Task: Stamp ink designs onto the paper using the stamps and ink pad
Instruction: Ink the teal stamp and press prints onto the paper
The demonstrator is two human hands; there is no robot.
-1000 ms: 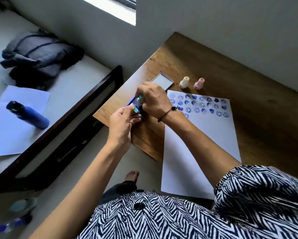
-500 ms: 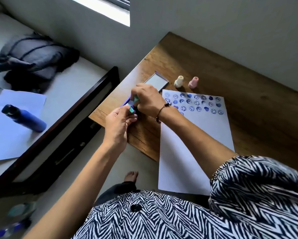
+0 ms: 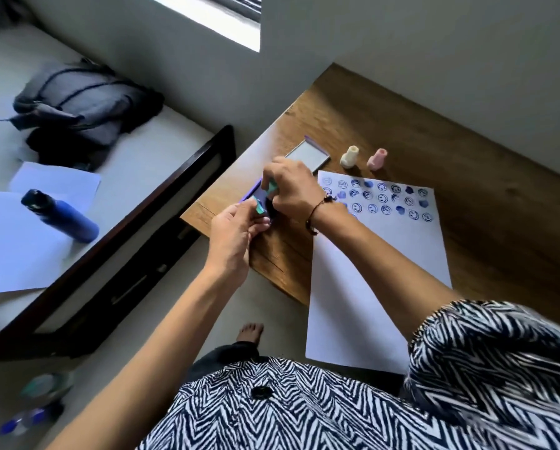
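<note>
**Ana:** Two hands meet over the counter's (image 3: 402, 131) left edge, at about ten o'clock from the person's striped top. Why so close together?

**Ben:** Each seems to hold a small teal stamp. The left hand (image 3: 231, 238) pinches one (image 3: 259, 206) between thumb and fingers, curled narrow round it. The right hand (image 3: 291, 188) grips another (image 3: 272, 186) from above, likely pressing it down for ink.

**Ana:** So the ink pad is under them?

**Ben:** I judge so: a purple-edged ink pad (image 3: 251, 193) shows just beside the right hand at nine o'clock, mostly hidden. Its lid (image 3: 307, 155) lies open beyond, at twelve o'clock.

**Ana:** And the paper?

**Ben:** The paper (image 3: 369, 271) lies at three o'clock of the hands, its near end overhanging the counter. Blue smileys and hearts fill rows along its far end; the rest is blank, so it's probably early going.

**Ana:** Farther back?

**Ben:** A cream stamp (image 3: 349, 156) and a pink stamp (image 3: 377, 159) stand upright just past the paper's far edge, kept within reach.
</note>
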